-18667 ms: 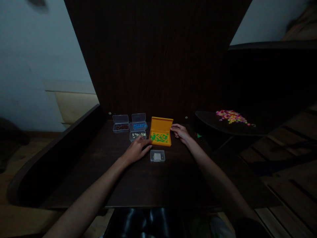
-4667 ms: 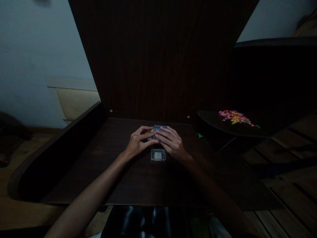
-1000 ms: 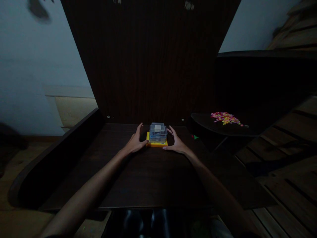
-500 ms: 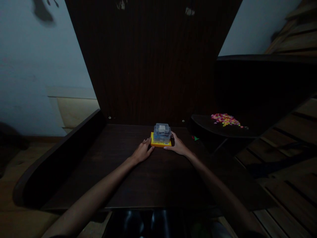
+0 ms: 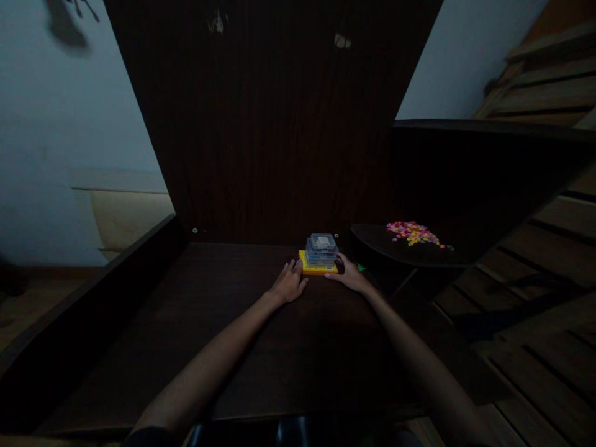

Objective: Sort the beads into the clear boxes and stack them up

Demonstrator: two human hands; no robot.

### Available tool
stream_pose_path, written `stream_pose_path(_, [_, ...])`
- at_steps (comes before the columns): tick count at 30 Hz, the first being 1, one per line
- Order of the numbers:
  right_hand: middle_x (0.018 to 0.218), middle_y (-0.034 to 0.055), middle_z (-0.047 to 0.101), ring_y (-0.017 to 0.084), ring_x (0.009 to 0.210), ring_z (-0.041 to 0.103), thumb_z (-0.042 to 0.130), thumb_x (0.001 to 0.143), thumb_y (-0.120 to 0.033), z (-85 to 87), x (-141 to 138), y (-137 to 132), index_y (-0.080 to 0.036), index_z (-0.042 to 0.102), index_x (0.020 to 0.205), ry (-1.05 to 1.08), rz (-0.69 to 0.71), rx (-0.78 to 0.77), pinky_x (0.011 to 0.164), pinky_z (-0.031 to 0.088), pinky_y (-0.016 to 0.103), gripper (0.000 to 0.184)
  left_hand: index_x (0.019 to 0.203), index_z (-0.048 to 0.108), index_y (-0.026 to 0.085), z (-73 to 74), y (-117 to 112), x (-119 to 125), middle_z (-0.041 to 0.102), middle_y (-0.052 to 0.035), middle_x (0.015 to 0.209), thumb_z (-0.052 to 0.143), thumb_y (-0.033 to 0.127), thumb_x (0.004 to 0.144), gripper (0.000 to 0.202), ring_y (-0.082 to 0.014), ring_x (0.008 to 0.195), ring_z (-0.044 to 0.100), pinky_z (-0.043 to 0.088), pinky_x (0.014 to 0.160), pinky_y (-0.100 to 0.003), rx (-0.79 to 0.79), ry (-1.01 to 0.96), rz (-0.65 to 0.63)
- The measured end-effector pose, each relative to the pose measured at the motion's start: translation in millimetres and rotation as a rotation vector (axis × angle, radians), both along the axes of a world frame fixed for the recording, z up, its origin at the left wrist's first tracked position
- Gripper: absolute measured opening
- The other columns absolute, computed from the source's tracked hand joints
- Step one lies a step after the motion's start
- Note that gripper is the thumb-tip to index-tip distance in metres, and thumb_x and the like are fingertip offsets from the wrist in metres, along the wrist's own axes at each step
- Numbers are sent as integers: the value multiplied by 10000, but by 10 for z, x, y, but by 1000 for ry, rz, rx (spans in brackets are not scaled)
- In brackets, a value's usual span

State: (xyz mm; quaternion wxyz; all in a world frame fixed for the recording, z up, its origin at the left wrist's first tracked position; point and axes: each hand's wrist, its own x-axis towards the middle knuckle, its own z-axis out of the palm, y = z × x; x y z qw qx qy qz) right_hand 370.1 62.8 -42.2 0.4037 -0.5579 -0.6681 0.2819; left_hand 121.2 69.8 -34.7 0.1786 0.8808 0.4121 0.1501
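A closed yellow box (image 5: 313, 269) lies on the dark wooden table (image 5: 223, 323) near its far right corner. Several small clear plastic boxes (image 5: 322, 249) are stacked on top of it. My left hand (image 5: 289, 284) lies flat on the table, fingers stretched out, fingertips touching the yellow box's left side. My right hand (image 5: 349, 279) rests at the box's right front corner, fingers extended against it. Neither hand grips anything.
A tall dark wooden panel (image 5: 270, 124) rises behind the table. A raised rail (image 5: 93, 292) runs along the left side. To the right, a lower dark shelf (image 5: 419, 251) carries a heap of coloured beads (image 5: 412, 232). Wooden slats (image 5: 535, 347) lie far right.
The stack on the yellow box has slid toward the table's far right corner, with both hands following beside it. The camera has turned a little left.
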Motion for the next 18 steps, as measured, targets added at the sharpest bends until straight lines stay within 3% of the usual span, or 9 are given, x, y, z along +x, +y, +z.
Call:
stream_pose_path(7, [1376, 171, 538, 291, 1273, 519, 803, 623, -497, -54, 205, 109, -203, 435, 1362, -32, -72, 36, 1110, 353, 533, 876, 1472, 200, 23, 16, 140, 255, 268, -219, 1543, 339, 343, 921, 652, -336, 1463, 149, 172, 1178, -511, -8, 20, -2])
stream_pose_path(11, [1380, 181, 531, 296, 1280, 511, 792, 639, -502, -28, 262, 93, -197, 388, 1411, -91, -73, 36, 1105, 354, 538, 923, 1485, 184, 31, 53, 158, 270, 264, -207, 1548, 363, 372, 920, 683, -350, 1461, 139, 169, 1177, -515, -17, 40, -12])
stream_pose_path(14, [1423, 194, 482, 328, 1329, 449, 802, 612, -520, 63, 323, -2, -187, 350, 1450, -199, -105, -1, 1121, 316, 564, 1008, 1500, 148, 37, 116, 136, 100, 216, -189, 1568, 378, 395, 925, 715, -343, 1469, 87, 143, 1189, -496, -5, 46, -19])
stream_pose_path(18, [1443, 175, 462, 377, 1329, 432, 776, 629, -562, 288, 371, -224, -207, 408, 1435, -301, -210, 39, 1106, 323, 604, 954, 1499, 188, 48, 221, 84, -408, 207, -185, 1570, 349, 410, 951, 677, -326, 1473, 66, 134, 1196, -493, 81, 61, -29])
